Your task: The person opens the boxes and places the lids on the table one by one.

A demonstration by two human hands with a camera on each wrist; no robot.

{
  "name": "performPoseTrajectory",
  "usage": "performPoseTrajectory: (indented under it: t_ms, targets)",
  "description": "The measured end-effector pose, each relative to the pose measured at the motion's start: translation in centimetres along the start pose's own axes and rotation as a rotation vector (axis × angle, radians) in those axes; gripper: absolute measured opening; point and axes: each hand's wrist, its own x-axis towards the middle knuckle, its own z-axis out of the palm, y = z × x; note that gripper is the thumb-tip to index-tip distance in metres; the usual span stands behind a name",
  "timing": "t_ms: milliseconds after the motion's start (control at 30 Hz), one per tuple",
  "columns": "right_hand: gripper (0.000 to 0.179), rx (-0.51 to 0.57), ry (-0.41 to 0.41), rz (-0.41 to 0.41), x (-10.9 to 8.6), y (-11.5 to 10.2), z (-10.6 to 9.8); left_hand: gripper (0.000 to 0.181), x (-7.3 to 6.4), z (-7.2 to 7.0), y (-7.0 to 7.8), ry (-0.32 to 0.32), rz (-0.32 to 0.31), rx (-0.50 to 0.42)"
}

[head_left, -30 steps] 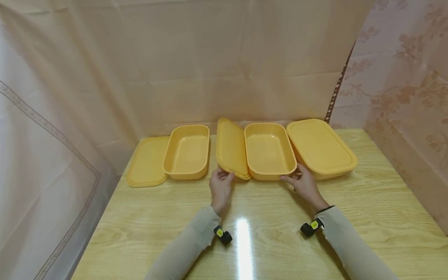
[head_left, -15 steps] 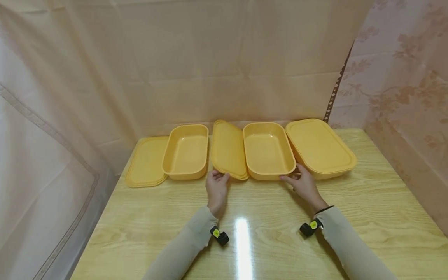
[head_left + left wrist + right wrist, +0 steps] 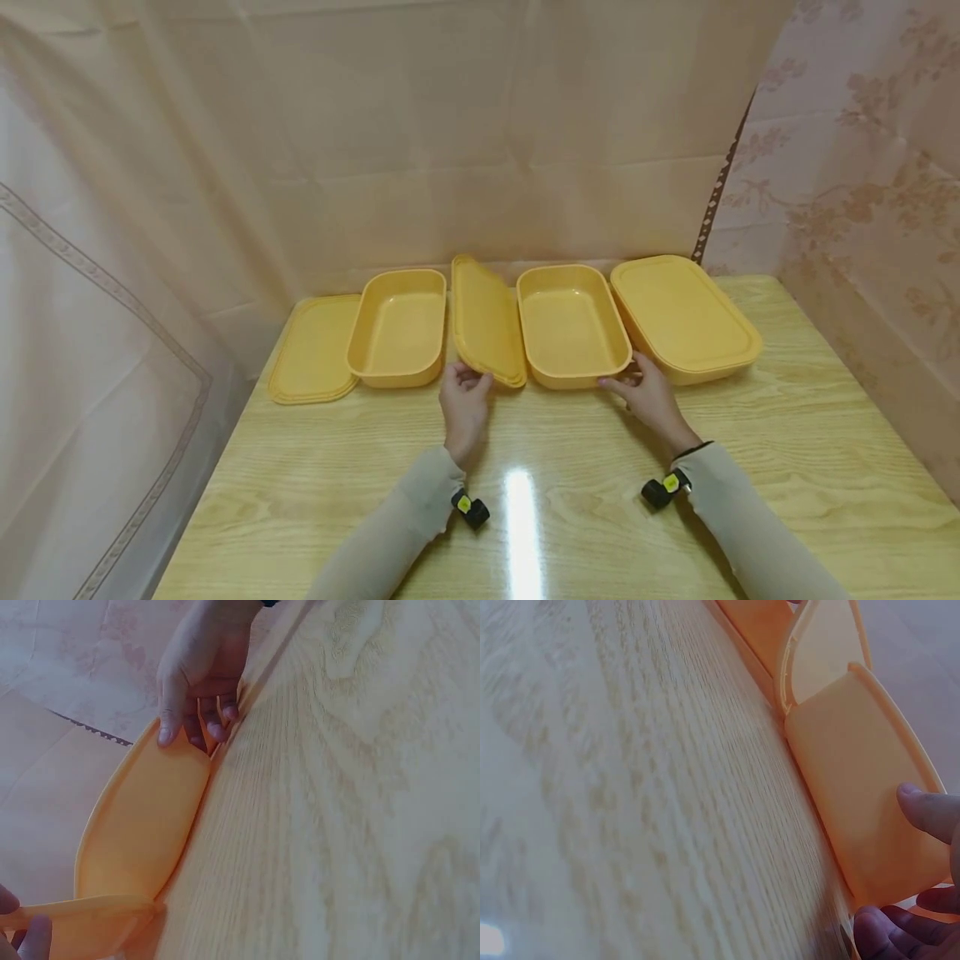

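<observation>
Tilted lid [image 3: 487, 321] moved L, edge pinched in L grip [image 3: 465, 408]; R grip [image 3: 654, 404] half-spread round mid tub [image 3: 573, 325] corner.

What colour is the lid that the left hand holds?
Yellow; this tilted lid shows best in the head view.

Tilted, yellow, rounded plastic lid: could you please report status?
Left hand pinching tilted lid. Right hand holding open yellow rounded-rectangular plastic box at corner. No obstruction seen.

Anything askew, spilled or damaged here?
The middle lid is tilted beside the right open container, while the leftmost lid lies flat. The left hand pinches the tilted one, so it's probably just being handled. No spill or damage shows.
</observation>
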Motion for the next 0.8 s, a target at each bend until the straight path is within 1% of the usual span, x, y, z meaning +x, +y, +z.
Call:
performPoseTrajectory:
  t_ms: [100, 167, 333, 467, 567, 633, 800]
  targets:
    - [0.064, 0.001, -0.003, 0.002, -0.1, 0.0, 0.0, 0.023, -0.1, -0.1, -0.1, 0.009, 0.004, 0.038]
    - [0.064, 0.001, -0.003, 0.003, -0.1, 0.0, 0.0, 0.021, -0.1, -0.1, -0.2, 0.014, -0.008, 0.039]
    - [0.065, 0.003, 0.001, -0.008, -0.1, -0.1, -0.2, 0.019, 0.3, 0.1, -0.2, 0.015, -0.08, -0.033]
    - [0.066, 0.022, 0.002, -0.018, -0.2, -0.3, -0.4, 0.017, 0.5, 0.0, -0.2, 0.003, -0.118, -0.073]
    - [0.066, 0.029, 0.004, -0.02, -0.3, -0.2, -0.5, 0.013, 0.6, -0.1, -0.3, 0.001, -0.13, -0.09]
    - [0.065, 0.029, 0.005, -0.019, -0.4, -0.2, -0.5, 0.011, 0.7, -0.1, -0.6, 0.001, -0.125, -0.09]
    - [0.062, 0.02, 0.01, -0.007, -0.4, -0.3, -0.6, 0.012, 1.0, -0.3, -0.9, -0.01, -0.122, -0.057]
